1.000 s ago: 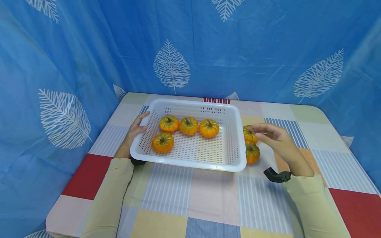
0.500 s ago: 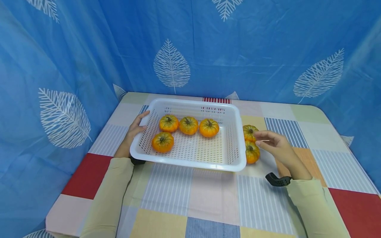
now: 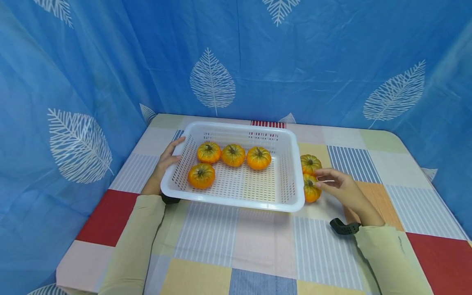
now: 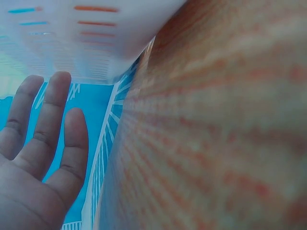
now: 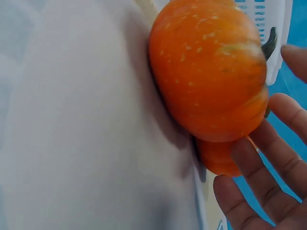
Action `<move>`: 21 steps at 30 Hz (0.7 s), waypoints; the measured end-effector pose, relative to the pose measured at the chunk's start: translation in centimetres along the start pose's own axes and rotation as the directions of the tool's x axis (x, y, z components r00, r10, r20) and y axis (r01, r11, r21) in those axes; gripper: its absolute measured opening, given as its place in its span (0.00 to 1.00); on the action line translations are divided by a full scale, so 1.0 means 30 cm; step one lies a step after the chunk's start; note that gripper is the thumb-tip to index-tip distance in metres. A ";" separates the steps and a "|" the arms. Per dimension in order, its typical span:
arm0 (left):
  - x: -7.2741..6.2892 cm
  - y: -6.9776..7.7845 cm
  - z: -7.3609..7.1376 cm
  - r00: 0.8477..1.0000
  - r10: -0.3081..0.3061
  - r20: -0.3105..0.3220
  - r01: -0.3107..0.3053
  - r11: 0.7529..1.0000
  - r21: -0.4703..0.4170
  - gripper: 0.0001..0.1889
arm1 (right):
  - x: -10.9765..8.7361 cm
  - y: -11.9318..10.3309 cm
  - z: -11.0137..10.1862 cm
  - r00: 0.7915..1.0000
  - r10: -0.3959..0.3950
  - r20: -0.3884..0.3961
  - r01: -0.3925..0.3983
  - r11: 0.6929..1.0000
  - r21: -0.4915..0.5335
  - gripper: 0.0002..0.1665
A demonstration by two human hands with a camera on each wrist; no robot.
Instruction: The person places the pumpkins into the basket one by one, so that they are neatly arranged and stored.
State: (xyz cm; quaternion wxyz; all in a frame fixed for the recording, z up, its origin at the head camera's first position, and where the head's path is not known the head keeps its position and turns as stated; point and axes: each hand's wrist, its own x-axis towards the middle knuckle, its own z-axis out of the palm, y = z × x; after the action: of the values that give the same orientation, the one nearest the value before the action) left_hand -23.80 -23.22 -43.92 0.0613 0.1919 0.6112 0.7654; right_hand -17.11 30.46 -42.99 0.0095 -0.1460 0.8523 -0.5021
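Note:
A white plastic basket [image 3: 236, 203] with slotted walls stands mid-table, holding several small orange pumpkins [image 3: 201, 176]. My left hand [image 3: 164, 164] is at its left rim; in the left wrist view the fingers [image 4: 50, 115] are spread and nearly straight beside the basket wall. Right of the basket, two more pumpkins stand one behind the other: a near one [image 3: 312, 192] and a far one [image 3: 309, 161]. My right hand [image 3: 343, 188] is beside the near pumpkin, its fingers spread and slightly bent. In the right wrist view, the fingertips reach around that pumpkin [image 5: 211, 72] without a grip.
A patchwork tablecloth [image 3: 265, 241] covers the table. Blue curtain [image 3: 295, 73] with white leaf prints hangs behind the table and at both sides. Both wrists carry black bands [image 3: 344, 226], and the forearms are in beige sleeves [image 3: 132, 241].
My right hand has come slightly nearer, from beside the far pumpkin to beside the near one. The left hand, basket and pumpkins have stayed in place.

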 end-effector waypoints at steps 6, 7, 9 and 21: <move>0.001 -0.001 -0.002 1.000 -0.004 -0.003 0.004 1.000 0.018 0.35 | -0.001 0.008 0.009 0.999 -0.035 0.017 0.036 0.998 -0.048 0.24; 0.002 -0.001 -0.002 1.000 -0.005 -0.002 0.005 1.000 0.017 0.35 | -0.003 0.007 0.011 0.999 -0.035 0.021 0.036 0.998 -0.053 0.24; 0.002 -0.003 -0.003 1.000 -0.005 -0.001 0.005 1.000 0.017 0.35 | -0.005 0.008 0.013 0.999 -0.032 0.029 0.033 0.997 -0.063 0.26; 0.007 -0.007 -0.009 1.000 -0.006 -0.017 0.006 0.999 0.035 0.36 | -0.009 0.018 0.012 0.991 0.008 0.133 0.010 0.991 -0.130 0.43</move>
State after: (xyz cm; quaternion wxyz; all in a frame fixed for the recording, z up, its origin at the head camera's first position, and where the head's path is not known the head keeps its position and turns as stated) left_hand -24.12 -23.35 -44.13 0.0550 0.1844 0.6256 0.7561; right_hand -16.91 30.46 -43.65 0.0566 -0.1801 0.8806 -0.4345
